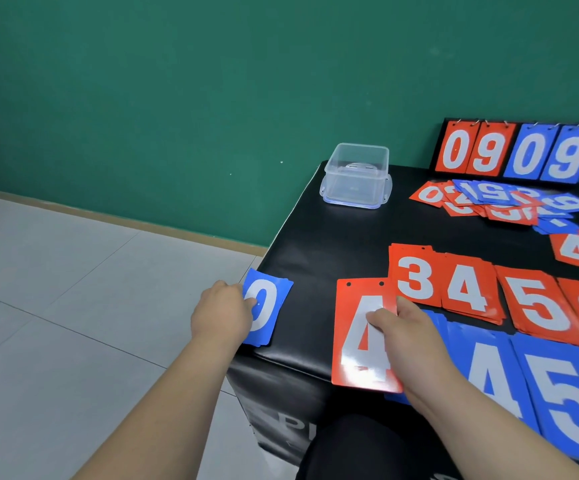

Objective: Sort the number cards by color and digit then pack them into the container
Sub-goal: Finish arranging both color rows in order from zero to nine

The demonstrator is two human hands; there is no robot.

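As left hand grips 0s, right hand pinches 1 red 4.

A black padded desk stands against a green wall. A flip scoreboard reading 0909 stands upright at its far right edge. Pale floor tiles lie beyond its left edge.

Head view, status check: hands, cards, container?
Left grip pinches blue 0 stack at table edge. Right grip holds red 4 card. Container open, no cards inside. Mixed pile unsorted beyond.
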